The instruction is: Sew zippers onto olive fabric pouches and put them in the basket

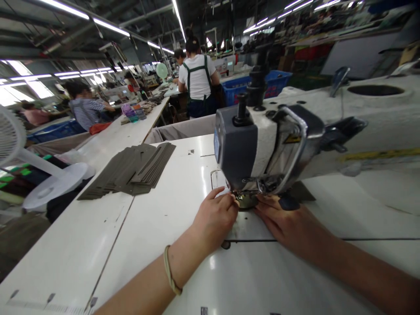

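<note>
Under the head of a sewing machine, a small olive-grey fabric piece lies between my hands at the needle area. My left hand is on its left, with fingers bent in against the piece's edge and one finger reaching past it. From the right, my right hand rests low with its fingers stretched flat toward the fabric. The machine head partly hides those fingertips. Another grey corner of material shows behind the right hand, and I cannot tell if it is the same piece.
A fanned stack of grey-brown fabric pieces lies left on the white table. A white fan stands beyond the left edge. Blue crates and a person in a white shirt are behind the machine.
</note>
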`<state>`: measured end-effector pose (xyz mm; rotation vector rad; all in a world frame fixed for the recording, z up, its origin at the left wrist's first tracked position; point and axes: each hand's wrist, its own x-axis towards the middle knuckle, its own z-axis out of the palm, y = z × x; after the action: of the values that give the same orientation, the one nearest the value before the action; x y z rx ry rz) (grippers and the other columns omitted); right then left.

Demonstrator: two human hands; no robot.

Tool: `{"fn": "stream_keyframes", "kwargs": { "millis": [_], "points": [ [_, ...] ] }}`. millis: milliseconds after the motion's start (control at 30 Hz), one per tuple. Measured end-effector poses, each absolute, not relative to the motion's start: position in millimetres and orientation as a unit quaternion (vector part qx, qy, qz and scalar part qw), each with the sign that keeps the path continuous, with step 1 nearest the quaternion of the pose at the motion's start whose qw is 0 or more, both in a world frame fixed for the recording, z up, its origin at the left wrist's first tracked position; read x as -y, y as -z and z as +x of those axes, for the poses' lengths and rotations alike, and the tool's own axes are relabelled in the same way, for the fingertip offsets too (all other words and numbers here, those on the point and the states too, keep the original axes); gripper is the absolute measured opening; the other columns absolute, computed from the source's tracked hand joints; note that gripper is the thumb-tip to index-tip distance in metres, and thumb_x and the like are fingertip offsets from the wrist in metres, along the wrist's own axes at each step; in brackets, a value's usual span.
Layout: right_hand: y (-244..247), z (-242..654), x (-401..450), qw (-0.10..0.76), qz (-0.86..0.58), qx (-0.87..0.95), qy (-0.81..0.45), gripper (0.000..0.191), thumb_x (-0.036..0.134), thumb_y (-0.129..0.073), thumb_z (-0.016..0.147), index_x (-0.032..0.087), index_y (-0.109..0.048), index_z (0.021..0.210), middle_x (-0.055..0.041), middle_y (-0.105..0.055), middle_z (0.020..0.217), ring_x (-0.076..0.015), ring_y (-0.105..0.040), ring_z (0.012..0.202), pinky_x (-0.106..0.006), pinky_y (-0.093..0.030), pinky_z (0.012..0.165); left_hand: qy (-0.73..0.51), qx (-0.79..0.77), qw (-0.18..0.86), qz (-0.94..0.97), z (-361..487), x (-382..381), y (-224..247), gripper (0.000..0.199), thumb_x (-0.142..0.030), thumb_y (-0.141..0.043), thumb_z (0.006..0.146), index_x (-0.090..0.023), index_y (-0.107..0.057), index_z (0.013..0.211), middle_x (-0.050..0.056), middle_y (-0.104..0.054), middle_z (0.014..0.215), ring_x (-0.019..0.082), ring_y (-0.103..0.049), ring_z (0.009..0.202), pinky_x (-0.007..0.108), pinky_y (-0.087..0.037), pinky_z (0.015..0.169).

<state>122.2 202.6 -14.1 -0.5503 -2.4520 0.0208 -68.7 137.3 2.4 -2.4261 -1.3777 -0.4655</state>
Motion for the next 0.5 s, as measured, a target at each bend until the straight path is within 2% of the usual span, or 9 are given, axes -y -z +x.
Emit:
{"fn": "stream_keyframes", "kwargs": {
  "millis": [133,300,500],
  "points": [
    [15.3,122.4,-203.5,0.307,-0.207,0.929,-0.001,0.026,0.014,-0.038,0.087,0.016,-0.065,0.085,-0.0104,-0.068,0.091,-0.0208,-0.064,0.083,-0.032,-0.053,0.072,0.164,0.489,0.154,-0.843,-69.1,-135.7,-3.1,0.02,-0.009,-0.04,0.089,-0.012,-0.059,0.084,0.007,-0.065,0.091,0.016,-0.063,0.089,0.037,-0.043,0.098],
    [17.0,122.7,-202.7,0.299,-0.207,0.931,-0.005,0.026,0.013,-0.039,0.086,0.017,-0.065,0.086,-0.0103,-0.067,0.096,-0.022,-0.063,0.088,-0.035,-0.052,0.077,0.165,0.496,0.145,-0.84,-68.3,-136.6,-3.1,0.019,-0.009,-0.041,0.088,-0.013,-0.059,0.084,0.005,-0.066,0.088,0.016,-0.063,0.088,0.037,-0.041,0.099],
    [20.5,122.4,-206.6,0.297,-0.211,0.931,0.014,0.025,0.016,-0.038,0.088,0.017,-0.063,0.087,-0.01,-0.066,0.092,-0.0207,-0.062,0.083,-0.032,-0.051,0.071,0.189,0.487,0.148,-0.84,-72.7,-141.9,1.8,0.02,-0.01,-0.042,0.089,-0.013,-0.06,0.083,0.004,-0.066,0.088,0.015,-0.064,0.083,0.037,-0.043,0.097]
  ]
}}
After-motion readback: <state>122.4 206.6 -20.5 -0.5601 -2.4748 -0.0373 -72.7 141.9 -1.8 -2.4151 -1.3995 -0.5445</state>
